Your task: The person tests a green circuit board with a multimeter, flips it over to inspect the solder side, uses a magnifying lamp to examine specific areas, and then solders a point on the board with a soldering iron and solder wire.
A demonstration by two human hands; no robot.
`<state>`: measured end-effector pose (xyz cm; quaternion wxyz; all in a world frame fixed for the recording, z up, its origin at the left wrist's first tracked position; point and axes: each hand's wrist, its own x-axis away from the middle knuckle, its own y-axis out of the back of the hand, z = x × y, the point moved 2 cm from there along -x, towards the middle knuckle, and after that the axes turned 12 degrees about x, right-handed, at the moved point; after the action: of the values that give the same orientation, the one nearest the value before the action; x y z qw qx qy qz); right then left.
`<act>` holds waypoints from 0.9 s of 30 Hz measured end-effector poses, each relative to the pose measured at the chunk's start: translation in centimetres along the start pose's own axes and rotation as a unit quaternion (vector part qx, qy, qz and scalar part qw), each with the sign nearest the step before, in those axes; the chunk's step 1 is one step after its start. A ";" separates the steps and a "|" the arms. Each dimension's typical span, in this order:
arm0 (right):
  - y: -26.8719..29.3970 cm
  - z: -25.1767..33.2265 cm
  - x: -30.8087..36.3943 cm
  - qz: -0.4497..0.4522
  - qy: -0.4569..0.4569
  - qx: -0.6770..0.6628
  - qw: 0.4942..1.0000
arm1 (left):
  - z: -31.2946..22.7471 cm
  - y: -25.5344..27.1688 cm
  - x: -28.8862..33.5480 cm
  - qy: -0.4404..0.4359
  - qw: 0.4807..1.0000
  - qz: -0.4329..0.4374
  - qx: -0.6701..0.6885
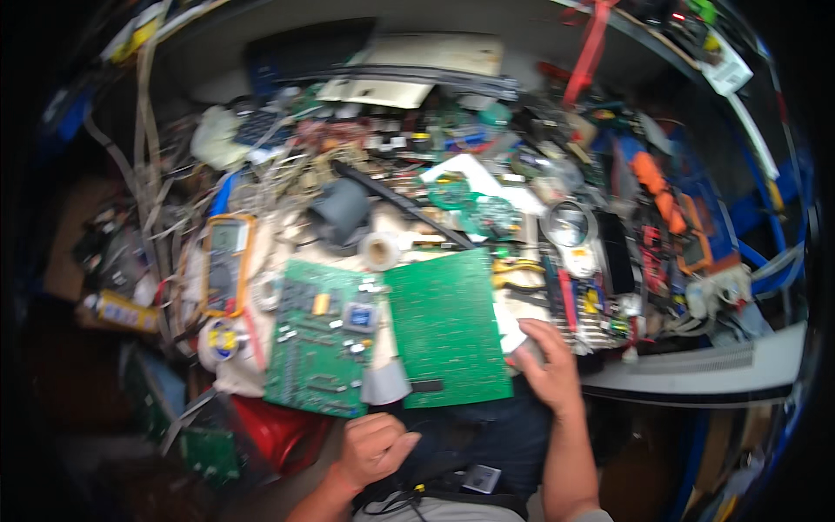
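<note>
My left hand (376,448) is curled closed just below the near edge of a populated green circuit board (300,348), apart from it. No object shows in its fingers. Beside that board lies a second green circuit board (448,322), its face nearly bare with a short black strip near the lower edge. At this board's right side, my right hand (552,370) has its thumb and fingers bent around a small pale grey thing (529,351). Blur hides what kind of thing it is, and whether the hand touches the board.
An orange-rimmed multimeter (228,265) lies left of the boards, above a wire spool (222,339). Behind them are a roll of tape (379,250) and a dark grey cylinder (341,211). Pliers (519,274) and a round magnifier (570,226) lie to the right. Cables and parts crowd the back.
</note>
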<state>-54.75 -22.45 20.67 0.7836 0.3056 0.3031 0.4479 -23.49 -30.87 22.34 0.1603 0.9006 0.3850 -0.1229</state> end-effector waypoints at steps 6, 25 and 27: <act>-0.2 -0.3 0.0 0.002 -0.018 -0.021 1.000 | -1.6 4.8 1.5 -0.036 0.990 -0.112 -0.073; -0.6 -1.3 0.2 0.008 -0.017 -0.033 0.999 | 6.3 17.0 5.3 0.277 0.863 -0.415 -0.083; -0.6 -1.4 0.2 0.008 -0.022 -0.038 0.999 | 6.3 16.6 4.8 0.271 0.867 -0.411 -0.077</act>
<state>-55.37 -22.20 19.30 0.7978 0.2878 0.2661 0.4580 -8.70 -40.95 18.13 0.0531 0.6437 0.7568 0.1009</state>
